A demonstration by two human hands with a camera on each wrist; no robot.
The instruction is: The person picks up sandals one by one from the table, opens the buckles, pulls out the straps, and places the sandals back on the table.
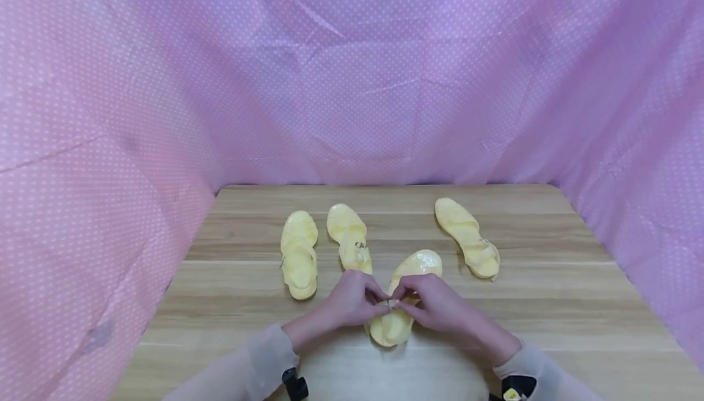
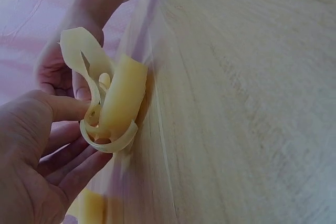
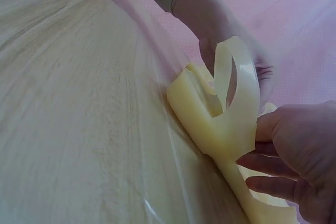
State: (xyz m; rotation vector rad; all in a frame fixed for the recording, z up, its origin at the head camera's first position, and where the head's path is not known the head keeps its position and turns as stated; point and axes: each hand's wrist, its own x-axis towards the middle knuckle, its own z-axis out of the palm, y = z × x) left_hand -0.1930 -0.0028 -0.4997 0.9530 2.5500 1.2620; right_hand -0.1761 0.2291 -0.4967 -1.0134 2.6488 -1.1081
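the left hand [image 1: 352, 300] and right hand [image 1: 437, 303] pinch one sandal [image 1: 390, 331] at its buckle [image 1: 393, 304], likely keeping it steady. the table [image 1: 550, 309] supports the sandal.

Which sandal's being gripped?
The front sandal, lowest in the head view: left hand and right hand both pinch it. No hand grips the other three.

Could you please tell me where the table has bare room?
Bare table lies right of the rightmost sandal, left of the leftmost sandal, and beyond the held sandal. It is crowded near centre, where the left hand and right hand meet beside another sandal.
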